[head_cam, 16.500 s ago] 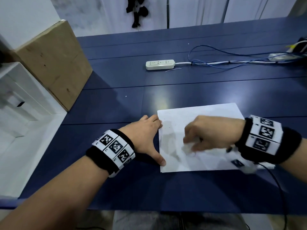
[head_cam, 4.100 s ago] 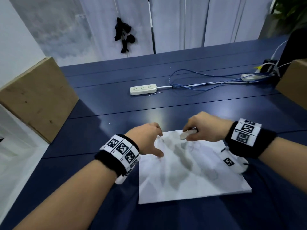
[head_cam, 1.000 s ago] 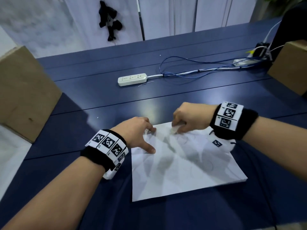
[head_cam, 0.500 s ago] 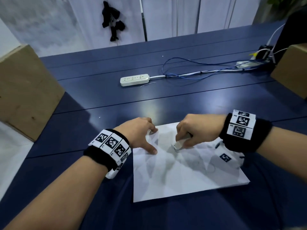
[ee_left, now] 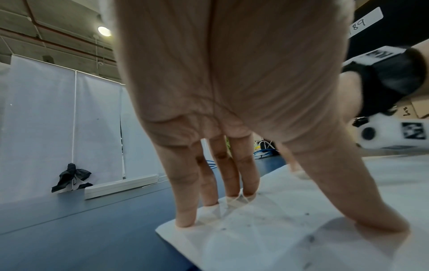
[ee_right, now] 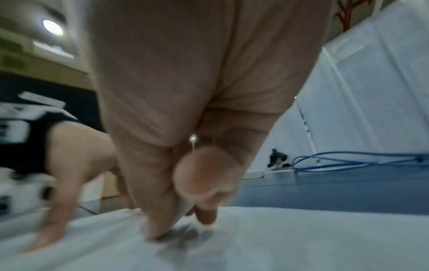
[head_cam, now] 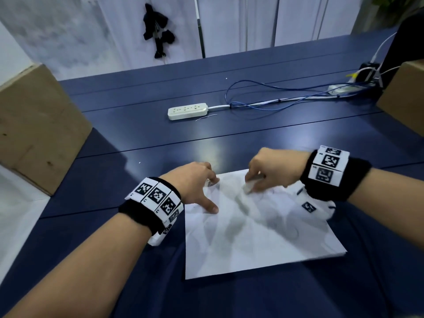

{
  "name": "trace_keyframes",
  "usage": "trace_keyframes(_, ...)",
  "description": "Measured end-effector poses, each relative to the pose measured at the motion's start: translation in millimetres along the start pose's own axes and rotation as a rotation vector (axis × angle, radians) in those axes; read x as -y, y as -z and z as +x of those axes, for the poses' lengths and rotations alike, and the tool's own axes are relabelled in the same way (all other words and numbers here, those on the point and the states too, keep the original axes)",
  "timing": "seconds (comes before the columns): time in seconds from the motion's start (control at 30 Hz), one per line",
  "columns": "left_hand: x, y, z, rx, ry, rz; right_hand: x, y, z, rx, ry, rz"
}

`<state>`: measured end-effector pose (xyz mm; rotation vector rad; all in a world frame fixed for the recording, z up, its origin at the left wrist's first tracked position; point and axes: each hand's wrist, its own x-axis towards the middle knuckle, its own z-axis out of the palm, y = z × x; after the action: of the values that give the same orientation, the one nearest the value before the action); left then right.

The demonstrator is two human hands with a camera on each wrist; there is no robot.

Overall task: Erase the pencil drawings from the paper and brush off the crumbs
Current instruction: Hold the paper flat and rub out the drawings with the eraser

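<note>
A white sheet of paper with faint pencil lines lies on the blue table. My left hand presses its straight fingers and thumb on the sheet's far left corner, where dark crumbs dot the paper. My right hand pinches a small white eraser between thumb and fingers and holds its tip down on the paper near the far edge. In the right wrist view only a sliver of the eraser shows between the fingertips, over smudged pencil marks.
A white power strip and blue cables lie further back on the table. Cardboard boxes stand at the left and the far right. A white curtain wall closes the back.
My right hand has rubbed the eraser back and forth near the far edge of the paper, now a little further from me than half a second ago. The left hand stays pressed on the corner.
</note>
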<state>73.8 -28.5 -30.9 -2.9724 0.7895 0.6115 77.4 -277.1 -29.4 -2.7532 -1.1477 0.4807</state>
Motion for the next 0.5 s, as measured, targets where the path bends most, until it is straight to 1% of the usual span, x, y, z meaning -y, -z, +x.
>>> trace_keyframes(0.07, -2, 2, -1, -0.001, -0.002, 0.004, -17, 6, 6, -0.085, -0.096, -0.050)
trace_keyframes(0.1, -2, 2, -1, -0.002, -0.002, 0.008, -21, 8, 6, -0.114, -0.108, -0.059)
trace_keyframes(0.13, -2, 2, -2, -0.003, 0.000, 0.010, -22, 6, 5, -0.124, -0.086, -0.053)
trace_keyframes(0.2, -1, 1, -2, -0.002, 0.010, 0.002, -8, 2, -5, -0.052, 0.005, 0.010)
trace_keyframes(0.27, 0, -1, -1, -0.006, 0.012, -0.003, 7, -4, -16, 0.088, 0.042, 0.154)
trace_keyframes(0.3, 0, -1, -1, -0.005, 0.012, -0.005, 11, -4, -18, 0.139, 0.040, 0.178)
trace_keyframes(0.33, -1, 0, 0, -0.004, 0.012, -0.005, 10, -5, -16, 0.126, 0.049, 0.157)
trace_keyframes(0.37, -2, 1, 0, -0.002, 0.009, -0.003, 6, -3, -11, 0.064, 0.051, 0.080)
trace_keyframes(0.43, -3, 2, 0, -0.001, 0.007, 0.000, -12, 2, 1, -0.072, -0.011, -0.043)
trace_keyframes(0.47, -4, 3, -1, 0.000, 0.006, -0.001, -19, 5, 4, -0.122, -0.049, -0.050)
trace_keyframes(0.5, -4, 2, -1, 0.001, 0.008, -0.003, -21, 7, 4, -0.142, -0.071, -0.053)
